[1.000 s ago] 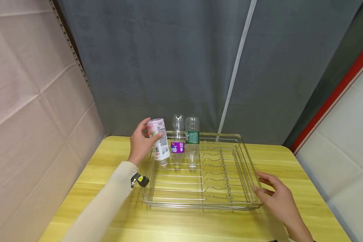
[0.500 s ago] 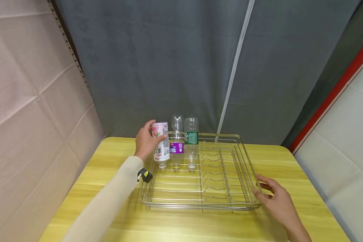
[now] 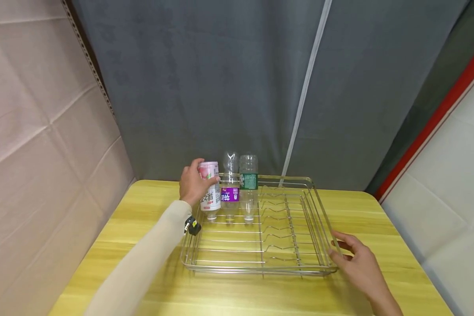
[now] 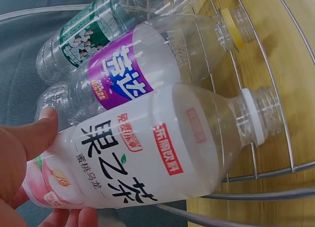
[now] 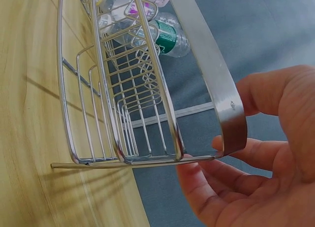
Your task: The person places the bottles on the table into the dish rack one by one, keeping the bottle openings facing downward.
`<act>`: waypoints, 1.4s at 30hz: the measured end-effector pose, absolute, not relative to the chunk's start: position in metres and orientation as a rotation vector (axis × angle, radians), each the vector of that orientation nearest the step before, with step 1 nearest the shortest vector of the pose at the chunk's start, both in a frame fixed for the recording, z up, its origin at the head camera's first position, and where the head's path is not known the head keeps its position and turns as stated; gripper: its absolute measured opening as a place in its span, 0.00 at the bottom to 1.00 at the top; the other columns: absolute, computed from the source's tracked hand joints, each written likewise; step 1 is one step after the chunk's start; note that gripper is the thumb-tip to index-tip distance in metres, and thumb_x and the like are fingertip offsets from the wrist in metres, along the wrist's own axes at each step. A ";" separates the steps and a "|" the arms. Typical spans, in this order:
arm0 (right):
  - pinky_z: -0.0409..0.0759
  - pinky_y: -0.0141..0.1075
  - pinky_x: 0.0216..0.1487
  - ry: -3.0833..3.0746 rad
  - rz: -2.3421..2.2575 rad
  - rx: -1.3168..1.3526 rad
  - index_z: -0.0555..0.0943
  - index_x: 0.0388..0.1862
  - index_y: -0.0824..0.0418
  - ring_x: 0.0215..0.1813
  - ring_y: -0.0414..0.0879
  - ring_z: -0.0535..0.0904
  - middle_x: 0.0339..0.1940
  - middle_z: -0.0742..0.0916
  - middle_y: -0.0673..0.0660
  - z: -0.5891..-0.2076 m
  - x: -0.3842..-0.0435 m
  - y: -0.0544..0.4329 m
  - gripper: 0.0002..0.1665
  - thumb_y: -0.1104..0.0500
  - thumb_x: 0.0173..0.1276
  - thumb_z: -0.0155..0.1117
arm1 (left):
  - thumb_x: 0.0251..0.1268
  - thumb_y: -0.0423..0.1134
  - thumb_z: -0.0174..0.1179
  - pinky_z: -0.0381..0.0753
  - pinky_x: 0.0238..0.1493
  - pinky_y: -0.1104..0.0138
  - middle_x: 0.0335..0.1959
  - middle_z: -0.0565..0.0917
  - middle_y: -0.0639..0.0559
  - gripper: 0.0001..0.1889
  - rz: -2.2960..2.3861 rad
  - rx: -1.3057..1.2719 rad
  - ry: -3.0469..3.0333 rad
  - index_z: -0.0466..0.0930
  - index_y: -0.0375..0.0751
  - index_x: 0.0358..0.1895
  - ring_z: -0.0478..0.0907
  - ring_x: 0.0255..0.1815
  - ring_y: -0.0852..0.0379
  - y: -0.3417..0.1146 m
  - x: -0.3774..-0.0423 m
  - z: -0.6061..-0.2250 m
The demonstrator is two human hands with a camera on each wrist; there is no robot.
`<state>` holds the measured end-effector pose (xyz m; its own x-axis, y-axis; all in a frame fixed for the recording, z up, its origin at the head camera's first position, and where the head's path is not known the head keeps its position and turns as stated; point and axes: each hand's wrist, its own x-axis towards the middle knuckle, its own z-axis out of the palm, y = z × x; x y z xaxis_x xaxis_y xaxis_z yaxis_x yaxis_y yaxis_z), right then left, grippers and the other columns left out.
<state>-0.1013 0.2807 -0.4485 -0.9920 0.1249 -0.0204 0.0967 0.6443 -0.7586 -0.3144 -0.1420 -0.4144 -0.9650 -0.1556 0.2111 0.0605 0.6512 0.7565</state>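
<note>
My left hand [image 3: 192, 185] grips a plastic tea bottle [image 3: 210, 197] with a pink and white peach label near its base. The bottle stands upside down at the left rear of a wire dish rack [image 3: 262, 270], its capless neck among the wires in the left wrist view. Right beside it, a clear bottle with a purple label [image 3: 230, 194] is also neck-down, then a clear bottle with a green label [image 3: 248, 181]. My right hand [image 3: 357, 262] holds the rack's front right corner, thumb and fingers around the flat metal rim [image 5: 231, 113].
The rack rests on a yellow wood-grain table [image 3: 237, 296]. Wavy wire dividers [image 3: 276, 228] fill its right half. A grey curtain [image 3: 205, 87] hangs close behind, with pale panels [image 3: 55, 175] at the left and right.
The left hand has brought the tea bottle slightly right and down, from tilted to nearly upright beside the purple-label bottle. The right hand keeps its hold on the rack corner.
</note>
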 end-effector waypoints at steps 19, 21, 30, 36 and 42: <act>0.83 0.25 0.47 -2.808 1.331 -0.180 0.72 0.78 0.64 0.70 0.64 0.79 0.76 0.77 0.67 -0.452 -0.107 0.282 0.38 0.50 0.76 0.70 | 0.56 0.51 0.81 0.83 0.50 0.51 0.64 0.75 0.36 0.52 -1.175 0.042 -2.662 0.62 0.53 0.83 0.76 0.54 0.42 -0.140 -0.322 -0.419; 0.83 0.25 0.48 -2.808 1.329 -0.183 0.72 0.78 0.64 0.70 0.64 0.79 0.76 0.77 0.67 -0.452 -0.107 0.282 0.37 0.50 0.76 0.70 | 0.58 0.52 0.80 0.84 0.51 0.51 0.64 0.75 0.36 0.51 -1.195 0.045 -2.662 0.61 0.55 0.84 0.76 0.55 0.42 -0.140 -0.322 -0.419; 0.82 0.24 0.47 -2.800 1.336 -0.181 0.72 0.77 0.65 0.70 0.66 0.79 0.76 0.76 0.69 -0.451 -0.107 0.284 0.37 0.52 0.75 0.71 | 0.61 0.53 0.78 0.82 0.57 0.48 0.64 0.75 0.37 0.49 -1.245 0.051 -2.631 0.61 0.55 0.84 0.75 0.55 0.42 -0.142 -0.319 -0.419; 0.82 0.23 0.48 -2.807 1.354 -0.194 0.71 0.78 0.65 0.71 0.66 0.78 0.77 0.76 0.69 -0.449 -0.107 0.285 0.39 0.50 0.75 0.71 | 0.62 0.51 0.77 0.84 0.56 0.48 0.65 0.75 0.36 0.49 -1.311 0.062 -2.611 0.61 0.55 0.84 0.77 0.57 0.41 -0.146 -0.316 -0.419; 0.82 0.23 0.48 -2.796 1.349 -0.195 0.72 0.77 0.64 0.68 0.60 0.81 0.76 0.77 0.68 -0.448 -0.109 0.284 0.38 0.50 0.75 0.71 | 0.61 0.51 0.77 0.85 0.58 0.48 0.66 0.75 0.36 0.49 -1.345 0.075 -2.604 0.60 0.55 0.84 0.79 0.59 0.39 -0.152 -0.311 -0.415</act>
<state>-0.1086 0.2841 -0.4484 -0.9916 0.1263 -0.0263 0.0991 0.6158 -0.7816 -0.3106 -0.1519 -0.4146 -0.9769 -0.1401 0.1615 0.0506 0.5822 0.8115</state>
